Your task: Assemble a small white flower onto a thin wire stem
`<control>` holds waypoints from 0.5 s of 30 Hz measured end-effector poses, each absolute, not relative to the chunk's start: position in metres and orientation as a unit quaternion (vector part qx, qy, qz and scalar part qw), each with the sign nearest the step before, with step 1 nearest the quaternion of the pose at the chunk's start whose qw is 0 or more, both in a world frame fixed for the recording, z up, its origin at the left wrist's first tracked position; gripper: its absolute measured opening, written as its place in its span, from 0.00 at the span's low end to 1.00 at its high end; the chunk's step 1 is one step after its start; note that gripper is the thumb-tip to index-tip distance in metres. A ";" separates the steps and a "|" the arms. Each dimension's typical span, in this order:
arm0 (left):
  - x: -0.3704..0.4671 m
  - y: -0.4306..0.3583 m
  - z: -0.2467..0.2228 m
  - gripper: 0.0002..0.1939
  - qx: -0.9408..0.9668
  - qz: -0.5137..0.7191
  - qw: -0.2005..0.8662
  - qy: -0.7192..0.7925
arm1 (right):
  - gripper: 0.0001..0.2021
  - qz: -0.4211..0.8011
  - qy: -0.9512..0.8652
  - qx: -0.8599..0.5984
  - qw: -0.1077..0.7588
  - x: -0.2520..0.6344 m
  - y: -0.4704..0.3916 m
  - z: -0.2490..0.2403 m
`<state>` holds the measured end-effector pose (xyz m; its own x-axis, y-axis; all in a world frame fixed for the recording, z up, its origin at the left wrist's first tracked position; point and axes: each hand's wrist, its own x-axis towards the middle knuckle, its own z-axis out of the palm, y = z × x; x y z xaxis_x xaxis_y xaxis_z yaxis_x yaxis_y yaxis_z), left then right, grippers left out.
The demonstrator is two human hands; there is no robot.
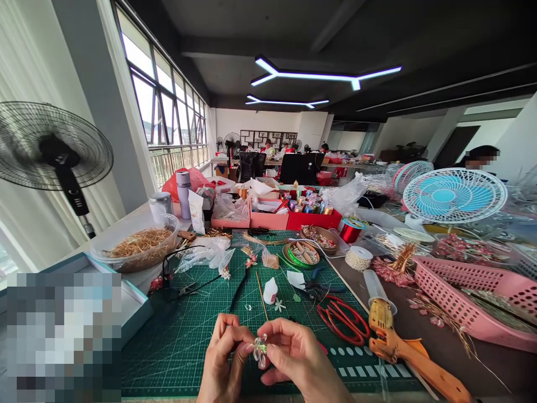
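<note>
A small clear-petalled bead flower (260, 350) with a light green centre is pinched between both my hands, just above the near edge of the green cutting mat (176, 336). My left hand (226, 355) grips its left side with thumb and forefinger. On the other side, my right hand (296, 355) closes thumb and fingertips on the green part. Beyond my hands lie a thin brown stick (261, 294), a small white bottle (270, 291), a white flower piece (279, 305) and a clear bead (248, 307).
Right of the mat are an orange glue gun (388, 336), coiled red cord (342, 319) and a pink basket (474, 324). Pliers (321, 284) rest near a green-rimmed bead dish (302, 253). At left stand a tub of golden wires (138, 246) and a fan (56, 159). People sit farther back.
</note>
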<state>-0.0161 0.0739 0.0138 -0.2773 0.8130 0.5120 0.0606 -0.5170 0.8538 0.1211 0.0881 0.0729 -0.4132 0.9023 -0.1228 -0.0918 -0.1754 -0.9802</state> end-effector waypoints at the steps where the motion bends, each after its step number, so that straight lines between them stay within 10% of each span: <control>1: -0.016 0.074 0.014 0.09 0.538 0.687 0.263 0.412 | 0.22 0.660 -0.519 -0.391 0.376 0.121 0.088 0.073; 15: -0.015 0.074 0.010 0.10 0.586 0.653 0.157 0.453 | 0.19 0.641 -0.532 -0.407 0.376 0.122 0.090 0.069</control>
<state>-0.0153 0.0739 0.0104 -0.2629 0.7362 0.6236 0.3262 -0.5404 0.7756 0.1217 0.0897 0.0693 -0.3857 0.9146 -0.1214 -0.0492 -0.1518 -0.9872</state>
